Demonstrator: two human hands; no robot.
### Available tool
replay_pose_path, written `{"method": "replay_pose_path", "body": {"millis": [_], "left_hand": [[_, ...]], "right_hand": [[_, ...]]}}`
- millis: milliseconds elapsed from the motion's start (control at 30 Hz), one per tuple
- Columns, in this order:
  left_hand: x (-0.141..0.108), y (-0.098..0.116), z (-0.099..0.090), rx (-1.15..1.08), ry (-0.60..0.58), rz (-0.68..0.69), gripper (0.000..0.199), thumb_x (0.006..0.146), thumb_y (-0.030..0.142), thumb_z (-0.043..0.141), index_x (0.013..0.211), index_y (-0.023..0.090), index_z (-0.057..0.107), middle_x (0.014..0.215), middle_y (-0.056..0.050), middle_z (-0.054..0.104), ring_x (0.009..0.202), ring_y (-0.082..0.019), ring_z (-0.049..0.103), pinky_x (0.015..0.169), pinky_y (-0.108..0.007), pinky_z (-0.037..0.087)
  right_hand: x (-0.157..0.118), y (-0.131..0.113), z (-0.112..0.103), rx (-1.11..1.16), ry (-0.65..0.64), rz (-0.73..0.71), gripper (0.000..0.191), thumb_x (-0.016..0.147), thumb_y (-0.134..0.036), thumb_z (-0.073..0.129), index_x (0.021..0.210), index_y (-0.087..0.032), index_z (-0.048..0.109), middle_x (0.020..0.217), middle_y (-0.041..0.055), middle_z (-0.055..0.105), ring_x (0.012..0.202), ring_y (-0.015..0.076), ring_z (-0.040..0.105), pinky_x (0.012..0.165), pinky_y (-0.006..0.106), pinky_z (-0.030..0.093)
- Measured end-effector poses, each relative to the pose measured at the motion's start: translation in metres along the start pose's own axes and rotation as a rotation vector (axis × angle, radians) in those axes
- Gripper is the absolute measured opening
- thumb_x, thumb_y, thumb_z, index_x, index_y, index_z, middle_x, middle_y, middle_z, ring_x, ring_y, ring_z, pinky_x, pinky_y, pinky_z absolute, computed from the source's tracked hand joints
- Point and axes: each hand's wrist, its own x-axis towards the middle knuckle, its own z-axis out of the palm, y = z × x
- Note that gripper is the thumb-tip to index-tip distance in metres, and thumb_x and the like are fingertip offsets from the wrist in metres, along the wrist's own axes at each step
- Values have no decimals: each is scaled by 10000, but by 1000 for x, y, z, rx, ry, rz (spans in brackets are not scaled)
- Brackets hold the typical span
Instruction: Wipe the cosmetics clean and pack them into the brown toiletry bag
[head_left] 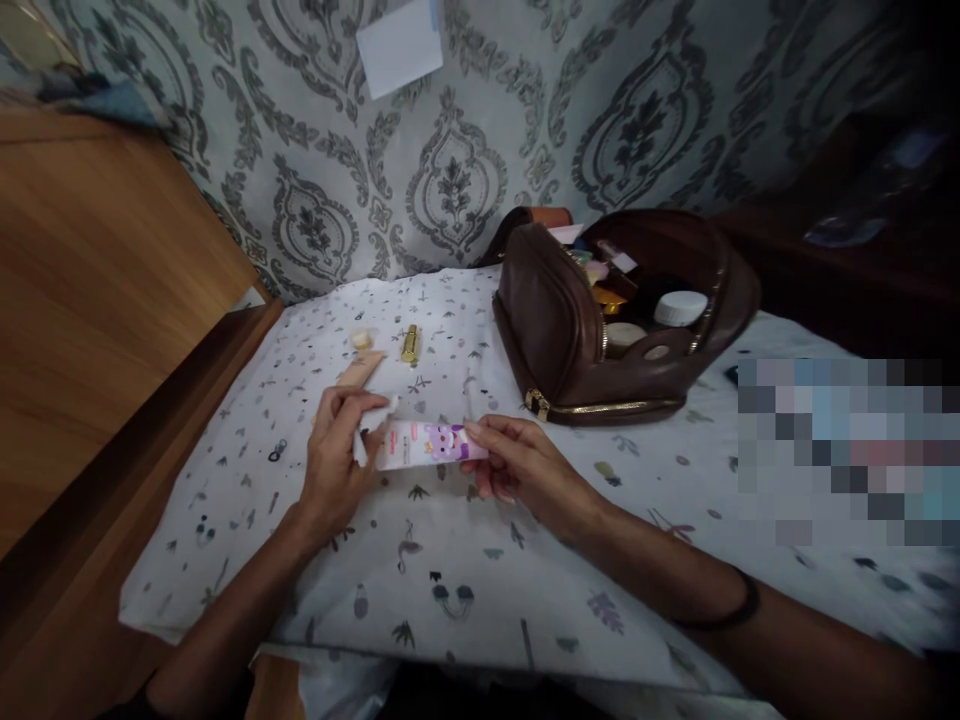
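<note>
Nearest, above the white printed cloth (pixel 450 570) on the bench, a small tube (pixel 433 443) lies level between the two hands. The right hand (pixel 525 463) pinches its right end between thumb and fingers. The left hand (pixel 334 455) is curled at the other end, grasping a crumpled white piece (pixel 361 449), perhaps tissue, against the tube.

I judge the tube to be light and soft, easily squeezed, with smooth skin that may slip a little. It does not seem fragile. A gentle hold by the two ends is suitable; pressing the middle could push out the content, if there is any. Which end has the cap, I cannot tell.

Farther, just beyond the left hand, lies a peach-coloured tube (pixel 361 369); behind it are a small gold case (pixel 409 344) and a pale small thing (pixel 363 338).

To the right stands a brown bag (pixel 540 300), its zip open. Inside are a white-lidded jar (pixel 681 308), a pale round thing (pixel 624 338), a golden packet (pixel 610 299) and other small things, partly hidden.
</note>
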Motion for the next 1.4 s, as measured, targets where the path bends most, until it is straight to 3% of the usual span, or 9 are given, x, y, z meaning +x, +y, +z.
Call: {"method": "replay_pose_path", "body": {"millis": [100,233,367,567,700,800,1067,1200,1400], "left_hand": [[-4,12,7,95,51,181,305,971,143,484,1264,195,552,1183,-120,538,1143,-232,579,940,-375,539],[-13,30,24,145,-151,444,498,1006,125,428,1494,196,355,1332,-133,588,1289,-221,555,1060,-372,509],[-18,14,26,284,-196,552,599,987,66,436,1557,114,259,1357,-174,607,1379,-267,487,1155,-427,420],[-14,-19,14,96,-102,48,448,1012,148,370,1438,193,500,1407,-164,552,1334,-259,524,1082,-442,474],[0,9,15,-388,-143,-496,420,1013,430,435,1285,192,649,1327,-113,645,1302,-272,552,1116,-437,433],[5,38,24,-676,-248,-668,557,969,519,494,1405,178,553,1323,-117,659,1272,-286,574,1096,-421,447],[-1,58,38,-641,-361,-522,608,935,505,532,1447,179,489,1375,-111,619,1325,-270,534,1141,-416,396],[20,60,29,-531,-340,-405,361,966,388,459,1215,211,652,1086,-62,725,953,-230,687,806,-328,572],[63,93,38,-356,-387,62,241,937,188,420,992,193,655,840,-33,643,731,-162,629,637,-254,514]], "right_hand": [[1,2,0,29,64,1,446,706,-568,756,688,-177,542,620,14,642,434,78,523,386,212,275],[3,3,0,141,87,30,440,661,-517,798,627,-180,518,506,-28,567,428,82,513,386,195,264],[5,-1,-2,301,136,92,306,714,-398,778,675,-151,603,536,6,624,419,69,489,358,178,228],[7,-5,-5,478,138,104,175,783,-285,748,797,-146,642,688,60,727,514,75,593,406,143,330],[5,2,-3,428,12,23,387,678,-390,859,836,-180,576,812,49,746,628,106,666,437,145,363],[4,11,1,275,-32,-52,481,696,-531,821,915,-203,545,779,5,718,592,112,661,423,157,364],[-2,7,1,12,39,-270,427,809,-536,704,1016,-217,510,749,-32,643,529,94,589,424,190,371],[-22,-19,-10,-107,45,-411,360,841,-484,699,1007,-215,526,922,25,672,753,137,645,514,209,431],[-65,-79,-58,-285,273,-591,336,779,-427,788,909,-197,580,870,16,680,757,141,627,636,254,509]]}}
